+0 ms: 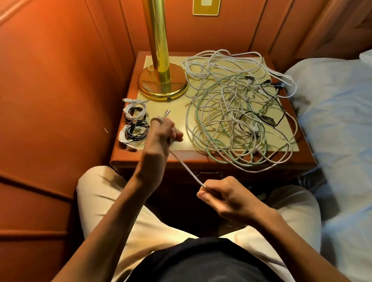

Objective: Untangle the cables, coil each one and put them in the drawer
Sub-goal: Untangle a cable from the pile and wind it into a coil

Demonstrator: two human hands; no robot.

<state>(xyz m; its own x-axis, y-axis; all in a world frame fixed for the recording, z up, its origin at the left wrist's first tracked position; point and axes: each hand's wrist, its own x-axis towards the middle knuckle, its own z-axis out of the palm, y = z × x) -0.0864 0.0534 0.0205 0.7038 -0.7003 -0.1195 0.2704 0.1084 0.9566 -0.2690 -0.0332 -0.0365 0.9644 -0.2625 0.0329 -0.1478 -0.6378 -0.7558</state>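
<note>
A white cable (187,169) runs taut between my two hands. My left hand (162,132) grips its upper end over the nightstand, with the plug sticking up past my fingers. My right hand (223,195) pinches the cable lower down, in front of the nightstand's front edge. A big tangle of white, pale green and black cables (236,111) covers the right half of the nightstand top (169,103). Several coiled white and black cables (135,123) lie at its left edge. The drawer front (207,174) below the top looks closed, partly hidden by my arms.
A brass lamp base (163,82) with a tall post stands at the back left of the nightstand. A bed with pale bedding (341,135) adjoins on the right. Orange padded walls (52,82) close in on the left and behind. My knees sit just before the nightstand.
</note>
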